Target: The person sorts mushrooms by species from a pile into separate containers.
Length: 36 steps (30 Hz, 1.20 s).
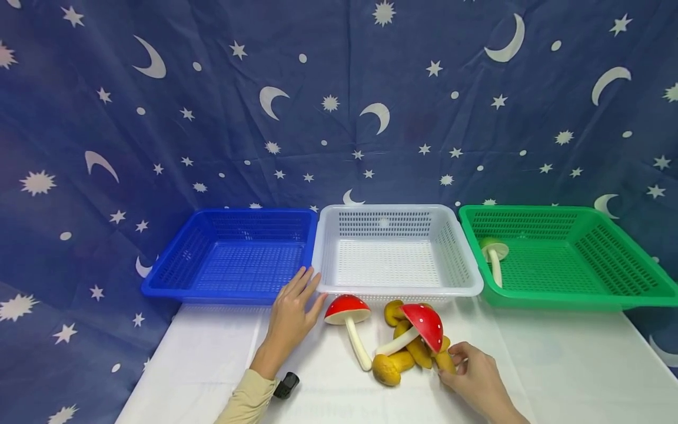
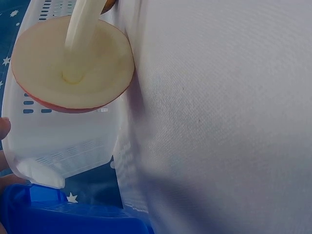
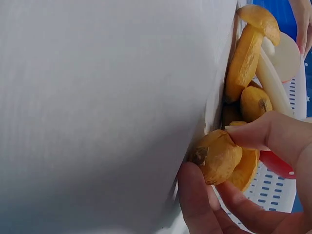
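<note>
Right hand pinches 1 yellow mushroom at its fingertips, stem apparently pointing away; left hand lies flat, fingers together, farther off.

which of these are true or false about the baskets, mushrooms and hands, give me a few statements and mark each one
1. The green basket holds one green mushroom. True.
2. The white basket holds two red mushrooms. False: it holds none; both red ones lie on the white table cloth in front of it.
3. The right hand pinches a yellow mushroom. True.
4. The left hand grips a red mushroom. False: it lies flat with straight fingers, beside the red mushroom and holding nothing.
5. The blue basket stands left of the white one. True.
</note>
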{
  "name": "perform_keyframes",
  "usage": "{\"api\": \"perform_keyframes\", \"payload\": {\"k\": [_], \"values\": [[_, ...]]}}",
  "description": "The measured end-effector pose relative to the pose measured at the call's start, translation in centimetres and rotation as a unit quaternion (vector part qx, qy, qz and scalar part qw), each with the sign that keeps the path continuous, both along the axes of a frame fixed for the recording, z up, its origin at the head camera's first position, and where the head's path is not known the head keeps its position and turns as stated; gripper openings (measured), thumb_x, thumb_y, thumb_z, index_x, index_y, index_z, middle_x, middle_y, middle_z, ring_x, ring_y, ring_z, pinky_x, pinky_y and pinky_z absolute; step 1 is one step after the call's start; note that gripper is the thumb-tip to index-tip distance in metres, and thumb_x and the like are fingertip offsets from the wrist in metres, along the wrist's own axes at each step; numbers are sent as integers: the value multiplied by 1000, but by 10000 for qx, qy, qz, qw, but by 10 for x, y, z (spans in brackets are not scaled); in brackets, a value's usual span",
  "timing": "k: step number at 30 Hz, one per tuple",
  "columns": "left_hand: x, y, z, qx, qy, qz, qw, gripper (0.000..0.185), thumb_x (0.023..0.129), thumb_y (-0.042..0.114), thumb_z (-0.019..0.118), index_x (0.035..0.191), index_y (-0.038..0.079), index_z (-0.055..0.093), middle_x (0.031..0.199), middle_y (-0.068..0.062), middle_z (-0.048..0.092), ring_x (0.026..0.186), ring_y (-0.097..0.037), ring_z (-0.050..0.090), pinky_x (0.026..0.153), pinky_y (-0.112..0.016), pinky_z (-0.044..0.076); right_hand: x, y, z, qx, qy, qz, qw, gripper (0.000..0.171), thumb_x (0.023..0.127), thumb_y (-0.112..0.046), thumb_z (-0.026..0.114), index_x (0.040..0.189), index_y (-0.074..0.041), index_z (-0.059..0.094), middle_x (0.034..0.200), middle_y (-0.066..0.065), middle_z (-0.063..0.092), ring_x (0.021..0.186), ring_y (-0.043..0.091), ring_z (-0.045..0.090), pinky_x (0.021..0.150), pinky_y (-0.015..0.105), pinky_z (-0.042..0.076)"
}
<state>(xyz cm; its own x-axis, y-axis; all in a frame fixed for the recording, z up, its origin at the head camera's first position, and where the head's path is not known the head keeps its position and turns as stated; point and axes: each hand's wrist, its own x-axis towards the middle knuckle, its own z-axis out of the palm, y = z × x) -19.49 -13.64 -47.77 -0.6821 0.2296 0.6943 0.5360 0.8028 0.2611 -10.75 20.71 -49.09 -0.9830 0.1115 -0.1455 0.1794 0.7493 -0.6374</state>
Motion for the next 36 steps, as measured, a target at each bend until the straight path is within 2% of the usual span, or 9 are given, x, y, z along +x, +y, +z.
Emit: {"api": "perform_keyframes", "payload": {"k": [5, 11, 19, 36], "values": [[0, 2, -2, -28, -18, -9, 10000, 42, 84, 26, 71, 120, 4, 66, 129, -15, 57, 125, -31, 48, 94, -54, 43, -2, 7, -2, 107, 133, -20, 9999, 41, 62, -9, 79, 98, 3, 62, 76, 2, 57, 65, 16, 46, 53, 23, 39], [0, 3, -3, -48, 4, 18, 10000, 43, 84, 27, 71, 120, 5, 65, 129, -15, 58, 125, -30, 49, 91, -55, 44, -2, 14, 5, 119, 596, -14, 9981, 38, 61, -8, 77, 96, -1, 64, 76, 2, 58, 65, 14, 48, 56, 22, 40], [0, 3, -3, -23, 74, -22, 10000, 42, 84, 25, 71, 120, 4, 65, 128, -16, 58, 125, -31, 49, 93, -54, 44, 1, 28, 20, 156, 633, -20, 9979, 41, 65, -10, 77, 102, 0, 63, 84, 5, 62, 72, 16, 54, 59, 24, 43], [-1, 0, -2, -11, 108, 16, 9999, 42, 84, 25, 71, 120, 4, 65, 129, -15, 58, 124, -31, 49, 93, -54, 43, 1, 44, 38, 360, 1470, 180, 9883, 39, 64, -6, 78, 100, 2, 63, 84, 5, 63, 69, 15, 55, 53, 23, 42]]}}
